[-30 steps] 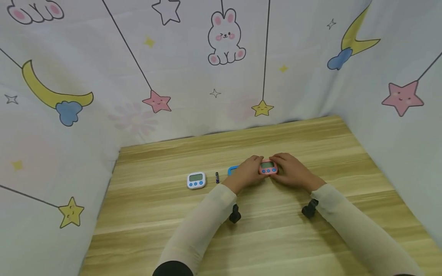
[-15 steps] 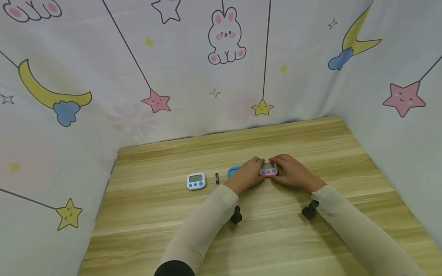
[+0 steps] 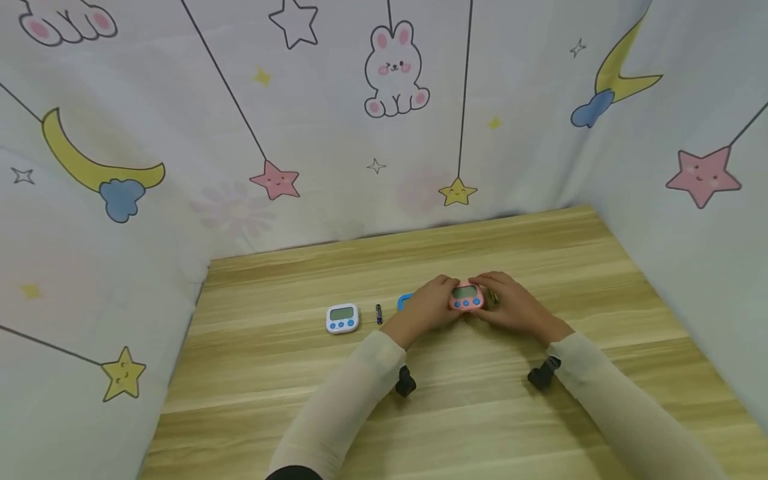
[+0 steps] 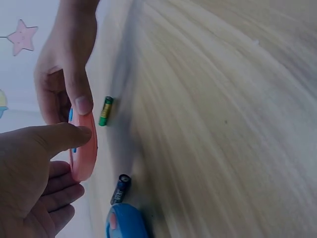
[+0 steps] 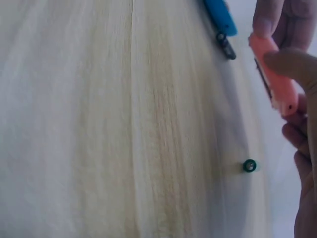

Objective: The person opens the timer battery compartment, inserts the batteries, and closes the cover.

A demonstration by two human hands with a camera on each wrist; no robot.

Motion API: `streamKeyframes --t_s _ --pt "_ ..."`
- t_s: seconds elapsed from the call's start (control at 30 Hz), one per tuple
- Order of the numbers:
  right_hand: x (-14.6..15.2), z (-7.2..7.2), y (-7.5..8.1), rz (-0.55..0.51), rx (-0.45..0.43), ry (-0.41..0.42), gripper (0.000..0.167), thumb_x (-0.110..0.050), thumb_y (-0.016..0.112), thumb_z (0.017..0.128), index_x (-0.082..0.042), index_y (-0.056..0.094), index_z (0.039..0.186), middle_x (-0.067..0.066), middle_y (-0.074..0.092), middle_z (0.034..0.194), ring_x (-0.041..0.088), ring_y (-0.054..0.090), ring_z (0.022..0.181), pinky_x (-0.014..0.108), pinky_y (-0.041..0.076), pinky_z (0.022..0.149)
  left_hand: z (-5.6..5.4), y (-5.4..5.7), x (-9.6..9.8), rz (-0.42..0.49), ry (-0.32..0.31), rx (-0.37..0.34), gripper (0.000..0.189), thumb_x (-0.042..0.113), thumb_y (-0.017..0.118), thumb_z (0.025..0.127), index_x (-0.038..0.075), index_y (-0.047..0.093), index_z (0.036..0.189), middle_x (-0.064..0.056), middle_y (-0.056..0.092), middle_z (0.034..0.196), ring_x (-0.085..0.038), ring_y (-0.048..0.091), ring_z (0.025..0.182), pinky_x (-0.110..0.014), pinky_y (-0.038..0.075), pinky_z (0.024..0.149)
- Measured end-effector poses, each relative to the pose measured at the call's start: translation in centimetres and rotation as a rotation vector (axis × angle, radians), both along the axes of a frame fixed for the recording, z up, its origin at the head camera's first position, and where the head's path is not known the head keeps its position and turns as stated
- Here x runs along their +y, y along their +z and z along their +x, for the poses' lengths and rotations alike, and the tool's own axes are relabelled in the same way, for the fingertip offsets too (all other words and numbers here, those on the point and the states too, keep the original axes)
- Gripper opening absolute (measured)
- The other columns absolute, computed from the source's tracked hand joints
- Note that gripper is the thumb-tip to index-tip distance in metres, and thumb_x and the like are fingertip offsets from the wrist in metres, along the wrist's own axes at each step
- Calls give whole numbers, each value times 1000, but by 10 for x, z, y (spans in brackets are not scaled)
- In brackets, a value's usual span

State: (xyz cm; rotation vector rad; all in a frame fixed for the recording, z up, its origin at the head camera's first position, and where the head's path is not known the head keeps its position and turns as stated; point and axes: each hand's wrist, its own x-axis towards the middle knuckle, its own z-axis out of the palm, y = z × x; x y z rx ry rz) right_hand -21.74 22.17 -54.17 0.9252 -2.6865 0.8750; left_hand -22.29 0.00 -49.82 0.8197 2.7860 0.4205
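A pink digital timer (image 3: 466,297) with a grey screen and blue buttons is held between both hands. My left hand (image 3: 427,305) pinches its left side, and my right hand (image 3: 515,305) grips the right side. From the left wrist view, the pink timer (image 4: 85,151) stands off the table, with a thumb of each hand on its back edge. A green battery (image 4: 106,111) lies below it on the tabletop, by the right hand. Next to the left hand, a dark blue battery (image 4: 121,188) lies close to a blue timer (image 4: 127,223), which is partly hidden in the head view.
A white timer (image 3: 343,319) with blue buttons lies on the wooden table (image 3: 468,413), left of the hands. Between it and the left hand is a small dark battery (image 3: 379,314). Patterned white cloth (image 3: 330,133) hangs around the table's back and sides.
Both hands keep hold of the pink timer and shift only slightly. The green battery now shows beside the right hand's fingers in the head view. The head view has tilted a little.
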Motion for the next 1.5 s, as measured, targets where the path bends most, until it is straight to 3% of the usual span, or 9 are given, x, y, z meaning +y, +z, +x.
streamKeyframes --t_s 0.1,0.23,0.4,0.63,0.87,1.07,1.2,1.33,1.5 --pt "-1 4 -3 -66 12 14 62 -34 81 80 -11 59 133 7 57 128 26 51 119 50 46 96 7 3 -8 69 3 -8 68 45 64 92 9 43 146 -6 50 139 -18 53 121 -30 46 99" --pt "-6 11 -7 -190 -7 29 62 -29 83 79 -14 58 134 3 58 129 25 53 119 52 45 95 18 1 -23 255 9 -30 69 45 67 90 11 45 145 -5 49 141 -18 49 126 -32 44 102" --pt "-15 22 -14 -318 -69 17 63 -26 83 79 -17 58 136 -2 57 131 21 51 122 53 41 101 30 -12 -39 463 34 -26 70 51 65 89 14 46 145 -1 49 142 -16 45 131 -35 42 105" --pt "-32 34 -23 -449 -138 -23 64 -16 83 79 -14 56 138 -3 55 135 20 46 128 54 33 107 46 -34 -46 656 127 26 69 51 67 88 14 48 144 3 52 141 -16 47 130 -39 42 105" --pt "-51 46 -10 -569 -139 14 64 1 79 79 -1 52 138 10 54 136 25 46 128 33 35 110 60 -48 -49 864 196 -13 66 44 70 88 13 50 143 6 52 140 -14 47 130 -40 41 106" --pt "-64 61 14 -638 -166 37 62 8 75 80 8 49 136 22 52 135 30 46 128 31 34 111 62 -53 -53 982 197 -41 65 37 72 88 12 49 143 4 50 142 -15 46 131 -37 41 105" --pt "-72 69 18 -673 -201 43 62 10 73 81 10 47 137 25 49 137 33 46 129 38 34 110 64 -58 -57 1045 183 -77 65 29 74 88 11 48 144 -2 47 145 -16 45 133 -33 39 107" --pt "-76 73 13 -703 -241 52 62 9 71 83 8 44 140 23 48 139 33 47 129 38 38 107 68 -64 -62 1037 197 -82 67 31 73 88 12 46 145 0 46 146 -14 45 132 -29 39 106" --pt "-74 70 -7 -727 -260 66 64 8 69 85 -1 45 144 15 48 143 27 49 129 33 42 103 71 -69 -65 1007 211 -79 69 38 72 87 12 46 146 6 45 146 -11 46 131 -29 39 106"
